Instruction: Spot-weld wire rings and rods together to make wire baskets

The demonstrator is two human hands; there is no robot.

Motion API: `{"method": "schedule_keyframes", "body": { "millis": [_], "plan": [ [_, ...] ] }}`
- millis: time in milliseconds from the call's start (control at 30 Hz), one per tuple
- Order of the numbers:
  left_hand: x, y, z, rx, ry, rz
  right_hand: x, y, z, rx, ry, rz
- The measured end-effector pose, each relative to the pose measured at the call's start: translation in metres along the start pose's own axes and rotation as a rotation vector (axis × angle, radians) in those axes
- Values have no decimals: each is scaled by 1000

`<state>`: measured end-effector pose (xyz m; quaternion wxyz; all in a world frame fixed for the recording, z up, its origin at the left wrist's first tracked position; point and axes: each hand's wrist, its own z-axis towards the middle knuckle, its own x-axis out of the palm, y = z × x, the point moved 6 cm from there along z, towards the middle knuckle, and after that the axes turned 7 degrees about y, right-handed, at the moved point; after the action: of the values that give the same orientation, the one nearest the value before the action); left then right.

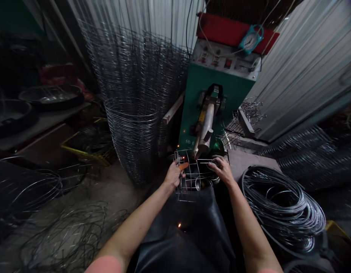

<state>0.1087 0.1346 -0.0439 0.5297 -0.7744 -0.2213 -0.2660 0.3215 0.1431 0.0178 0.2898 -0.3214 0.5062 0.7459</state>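
My left hand (173, 175) is closed around the side of a small welded wire rack (189, 185), which sits above my lap under the machine's tip. Something orange (183, 166) shows at this hand's fingers; whether it is a finger cover I cannot tell. My right hand (220, 167) pinches the right end of a thin straight wire (203, 160) lying across the rack. Just above the wire is the copper-coloured electrode tip (195, 153) of a green spot welder (181, 125). Small orange sparks (179, 225) fly near the rack and over the dark apron (189, 220).
Tall stacks of wire rings (132, 129) stand left of the welder. A coil of wire (283, 204) lies at the right, near a flat board (252, 161). Finished-looking wire racks (249, 113) lie behind it. A turquoise clock (251, 39) hangs atop the welder. Loose wire (70, 235) covers the left floor.
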Motion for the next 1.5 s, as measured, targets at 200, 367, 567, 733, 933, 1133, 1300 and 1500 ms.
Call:
{"method": "schedule_keyframes", "body": {
  "millis": [200,367,567,733,933,1133,1300,1500],
  "plan": [
    [3,-2,-3,42,16,3,4,-1,-7,-6,-29,26],
    [4,-5,-4,75,15,9,13,8,0,-12,-17,20],
    [4,-8,-1,81,-9,-13,17,3,6,-6,-5,-9],
    [3,-9,4,71,-28,-17,19,1,12,15,-2,-28],
    [1,-10,6,73,-25,-25,20,4,17,14,25,-35],
    [-1,-12,12,92,-8,-33,20,4,22,10,64,14],
    [0,-13,18,75,0,-34,20,0,28,16,72,12],
    [1,-16,24,68,-8,-58,21,-3,33,20,67,0]
  ]
}}
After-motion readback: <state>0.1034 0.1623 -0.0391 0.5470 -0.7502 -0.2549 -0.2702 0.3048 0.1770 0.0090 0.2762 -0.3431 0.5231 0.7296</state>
